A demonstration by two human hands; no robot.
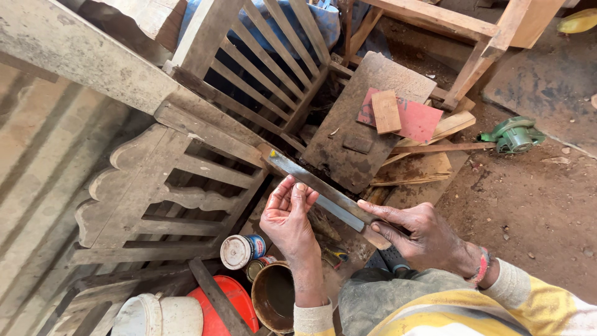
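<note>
The right hand (418,233) has its grip clamped on a long metal blade (323,191), while the left hand (287,216), fingers apart and extended, touches its flat.

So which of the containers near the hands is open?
The brown pot, just below the left hand: its rusty inside shows. The small tin beside it has its lid on, and the white tub is capped.

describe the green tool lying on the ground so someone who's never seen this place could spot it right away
Start at the dark, worn wooden board in the middle of the picture, with a red sheet lying on its far corner. Follow the thin wooden stick that runs right from there; at its end, on the bare dirt, lies the green power tool. It is the only green thing among brown wood and soil.
</note>
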